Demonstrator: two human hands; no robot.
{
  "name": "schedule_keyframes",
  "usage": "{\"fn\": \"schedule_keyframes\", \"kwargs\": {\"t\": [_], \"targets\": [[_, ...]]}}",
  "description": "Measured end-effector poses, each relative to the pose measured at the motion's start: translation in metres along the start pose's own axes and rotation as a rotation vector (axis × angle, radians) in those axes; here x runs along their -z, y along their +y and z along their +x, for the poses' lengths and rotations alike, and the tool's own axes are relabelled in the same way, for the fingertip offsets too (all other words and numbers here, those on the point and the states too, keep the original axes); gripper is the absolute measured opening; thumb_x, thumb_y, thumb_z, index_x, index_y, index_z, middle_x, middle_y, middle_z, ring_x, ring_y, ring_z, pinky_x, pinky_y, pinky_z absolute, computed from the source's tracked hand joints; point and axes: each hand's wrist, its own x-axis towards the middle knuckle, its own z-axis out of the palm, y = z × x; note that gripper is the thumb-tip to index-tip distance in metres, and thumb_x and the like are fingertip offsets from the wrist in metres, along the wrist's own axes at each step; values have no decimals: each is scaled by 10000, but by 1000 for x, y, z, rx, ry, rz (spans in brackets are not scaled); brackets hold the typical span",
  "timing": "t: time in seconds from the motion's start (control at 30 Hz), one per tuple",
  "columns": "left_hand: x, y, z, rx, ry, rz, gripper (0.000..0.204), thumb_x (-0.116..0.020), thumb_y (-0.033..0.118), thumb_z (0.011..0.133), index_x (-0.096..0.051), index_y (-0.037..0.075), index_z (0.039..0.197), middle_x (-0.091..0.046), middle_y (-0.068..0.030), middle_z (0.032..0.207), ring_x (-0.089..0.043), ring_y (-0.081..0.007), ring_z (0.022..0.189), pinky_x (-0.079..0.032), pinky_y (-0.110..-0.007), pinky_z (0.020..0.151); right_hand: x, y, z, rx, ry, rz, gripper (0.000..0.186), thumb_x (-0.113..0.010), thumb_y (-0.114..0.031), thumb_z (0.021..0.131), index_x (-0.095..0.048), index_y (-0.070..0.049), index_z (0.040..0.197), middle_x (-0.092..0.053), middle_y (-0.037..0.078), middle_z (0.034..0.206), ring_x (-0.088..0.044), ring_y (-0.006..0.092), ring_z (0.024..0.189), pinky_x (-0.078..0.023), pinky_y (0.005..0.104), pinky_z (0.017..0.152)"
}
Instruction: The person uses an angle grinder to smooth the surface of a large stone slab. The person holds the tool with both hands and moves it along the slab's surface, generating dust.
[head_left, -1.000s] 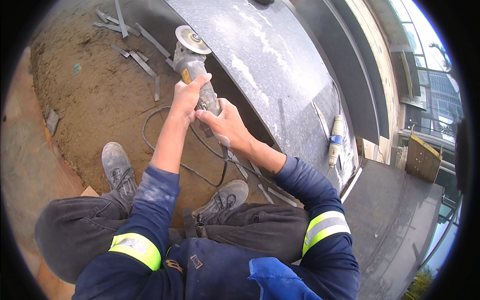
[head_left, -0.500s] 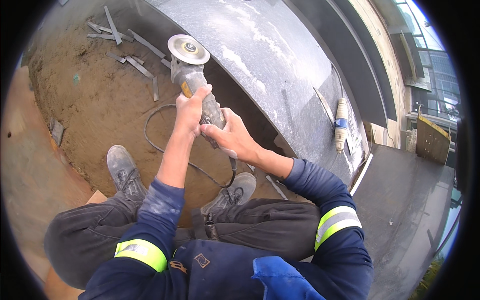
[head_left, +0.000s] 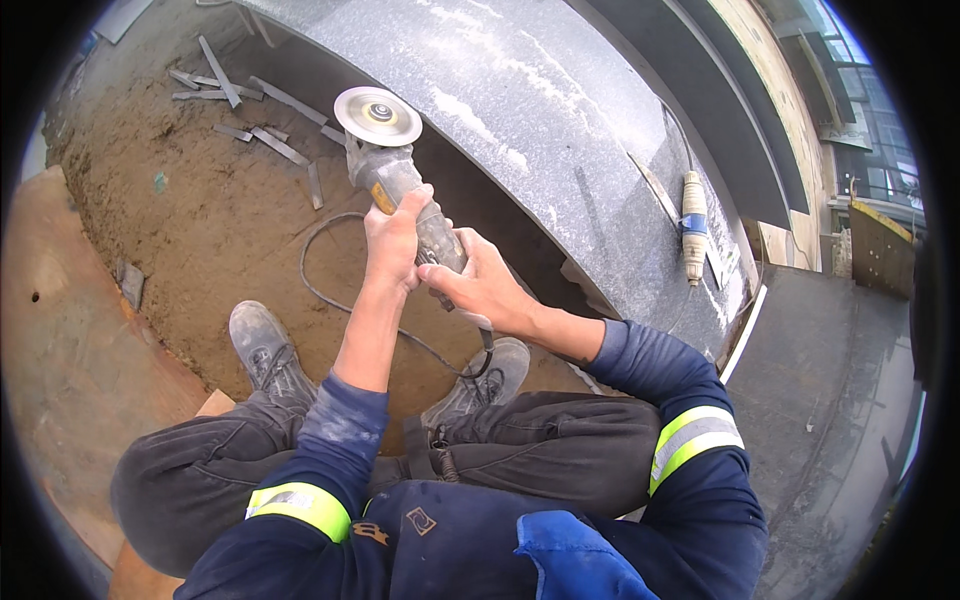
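Observation:
Both my hands grip a dusty angle grinder [head_left: 385,166] with a yellow patch on its body. My left hand [head_left: 393,237] wraps round the front of the body, behind the head. Further back, my right hand [head_left: 488,284] closes round the rear end, its thumb along the housing. At the far end the pale round cutting disc [head_left: 378,117] faces up, beside the edge of a grey stone slab [head_left: 520,100]. A dark power cord [head_left: 318,294] leaves the grinder's rear and loops over the ground.
A beige cable connector [head_left: 693,230] with a blue band lies on the slab, near a square [head_left: 655,190]. Cut stone strips [head_left: 280,146] are scattered on brown soil [head_left: 220,235]. A wooden board [head_left: 70,380] lies left, a dark panel [head_left: 790,360] right. My shoes rest on the soil.
The whole view has shifted slightly, so my arms and legs sit a little further right in it. My hold on the grinder is the same, and the disc stays near the slab edge.

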Motion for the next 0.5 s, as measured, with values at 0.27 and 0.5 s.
{"fn": "schedule_keyframes", "kwargs": {"t": [0.27, 0.5], "targets": [[-1, 5, 2, -2, 23, 0, 296, -740, 205, 879, -608, -8, 1036, -645, -89, 807, -668, -199, 624, -580, -352, 562, -2, -2, 4, 22, -6, -1, 458, -739, -265, 914, -509, 43, 1164, -602, 63, 915, -596, 89, 737, -505, 269, 616], [-2, 12, 9, -8, 42, -31, 287, -748, 174, 870, -590, -14, 1017, -622, -80, 786, -654, -196, 592, -563, -351, 526, -3, -3, 14, 13, -8, 22, 437, -732, -249, 919, -506, 37, 1160, -602, 55, 892, -590, 89, 708, -503, 268, 604]]}}
